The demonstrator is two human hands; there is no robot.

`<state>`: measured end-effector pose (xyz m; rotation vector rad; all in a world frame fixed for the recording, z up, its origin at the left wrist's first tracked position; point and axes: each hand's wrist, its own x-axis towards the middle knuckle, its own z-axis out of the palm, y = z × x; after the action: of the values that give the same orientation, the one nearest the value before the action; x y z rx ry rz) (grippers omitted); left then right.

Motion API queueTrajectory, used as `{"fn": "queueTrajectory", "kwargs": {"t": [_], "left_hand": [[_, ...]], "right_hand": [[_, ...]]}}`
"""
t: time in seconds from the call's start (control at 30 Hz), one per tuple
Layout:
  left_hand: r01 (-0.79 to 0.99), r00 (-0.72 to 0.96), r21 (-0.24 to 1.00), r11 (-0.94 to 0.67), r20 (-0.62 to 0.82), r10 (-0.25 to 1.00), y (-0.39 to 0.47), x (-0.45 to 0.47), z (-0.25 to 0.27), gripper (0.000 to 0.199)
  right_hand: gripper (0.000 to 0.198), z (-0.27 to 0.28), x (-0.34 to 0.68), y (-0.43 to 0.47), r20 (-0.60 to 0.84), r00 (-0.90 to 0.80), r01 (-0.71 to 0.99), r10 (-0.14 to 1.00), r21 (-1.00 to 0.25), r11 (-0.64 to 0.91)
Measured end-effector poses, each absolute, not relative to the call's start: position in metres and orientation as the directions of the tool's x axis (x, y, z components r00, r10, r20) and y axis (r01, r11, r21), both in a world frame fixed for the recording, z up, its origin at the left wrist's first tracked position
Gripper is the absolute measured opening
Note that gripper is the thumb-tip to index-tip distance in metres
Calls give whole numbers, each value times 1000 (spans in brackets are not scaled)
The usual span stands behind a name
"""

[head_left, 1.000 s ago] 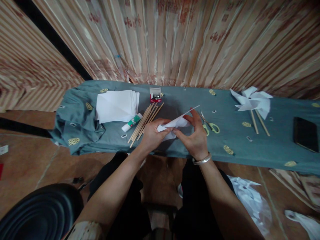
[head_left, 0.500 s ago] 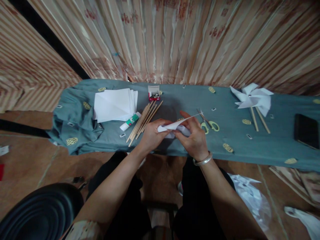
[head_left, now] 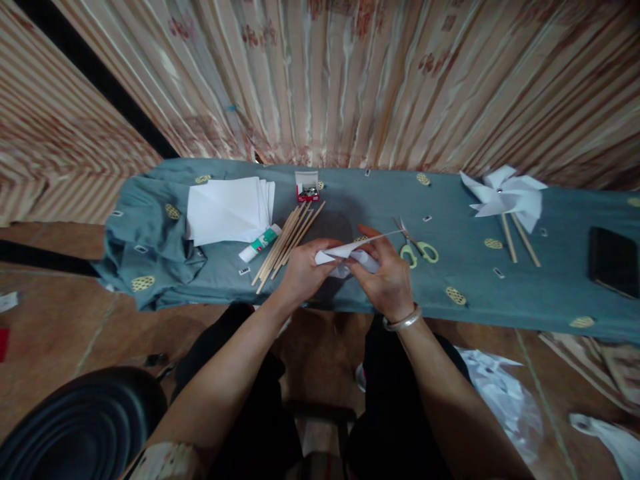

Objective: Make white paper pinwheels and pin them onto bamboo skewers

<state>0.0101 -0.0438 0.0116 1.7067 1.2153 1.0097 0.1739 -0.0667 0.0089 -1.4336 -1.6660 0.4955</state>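
Between my two hands, above the front edge of the cloth-covered table, is a partly folded sheet of white paper (head_left: 345, 253). My left hand (head_left: 306, 268) pinches its left end, thumb and fingers pressed together. On the other side my right hand (head_left: 386, 272) grips the paper, with a thin flap rising past the fingers. Scissors (head_left: 421, 249) with yellow-green handles lie just right of my right hand. Several wooden sticks (head_left: 285, 243) are bunched left of my left hand, beside a white and green glue stick (head_left: 260, 243).
A stack of white paper (head_left: 225, 210) lies at the left. Behind the sticks stands an open red box (head_left: 307, 192) of small metal pieces. Finished paper pinwheels (head_left: 510, 193) and a black phone-like object (head_left: 613, 261) are at the right. A plastic bag (head_left: 503, 393) sits on the floor.
My right hand has shifted very slightly left, and the raised paper flap tilts a little lower. Both hands keep their hold on the paper.
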Motion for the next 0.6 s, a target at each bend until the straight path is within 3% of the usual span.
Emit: {"fn": "queueTrajectory", "kwargs": {"t": [0.3, 0.6], "left_hand": [[370, 222, 893, -258, 185, 957, -43, 9, 8, 29], [391, 235, 866, -312, 234, 944, -41, 9, 8, 31]], "right_hand": [[27, 9, 172, -66, 445, -23, 674, 895, -654, 343], [14, 4, 171, -64, 480, -51, 675, 876, -630, 384]]}}
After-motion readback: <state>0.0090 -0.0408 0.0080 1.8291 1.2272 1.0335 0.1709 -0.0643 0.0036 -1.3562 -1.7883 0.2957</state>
